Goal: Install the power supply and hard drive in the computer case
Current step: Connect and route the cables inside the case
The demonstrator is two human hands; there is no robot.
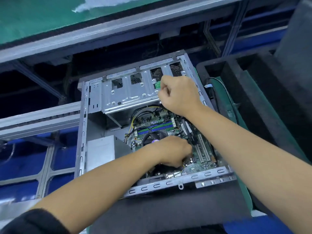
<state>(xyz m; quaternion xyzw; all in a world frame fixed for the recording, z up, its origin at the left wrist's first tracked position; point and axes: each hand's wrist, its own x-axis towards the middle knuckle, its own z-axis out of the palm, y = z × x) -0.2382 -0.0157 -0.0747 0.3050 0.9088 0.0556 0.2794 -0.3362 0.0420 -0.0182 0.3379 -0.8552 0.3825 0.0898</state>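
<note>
**Both hands inside the open case**

The case [152, 125] lies on its side, open face up, on a dark foam pad [168, 210]. The pad sits on a green mat [228, 105] that shows at the case's right and near corner. Beyond the case runs a grey metal rail [108, 33] under a green surface [33, 17]; left of the case are more grey rails [38, 119] over blue bins [22, 164]. Right of the case stands a black foam tray [253, 92] with deep pockets, a black cable [224, 92] draped along its inner edge.

In the case's far half sits a silver drive cage [128, 93]. The motherboard [170, 132] fills the near right part, with blue and green memory slots. A grey box [101, 149], seemingly the power supply, sits in the case's near left corner.

The right hand [179, 93] is curled tight at the cage's right end, beside a small green board [157, 84]; what it grips is hidden. The left hand [173, 151] is curled, fingers down, over the motherboard beside the round fan [152, 138]; I cannot tell if it holds anything.
</note>
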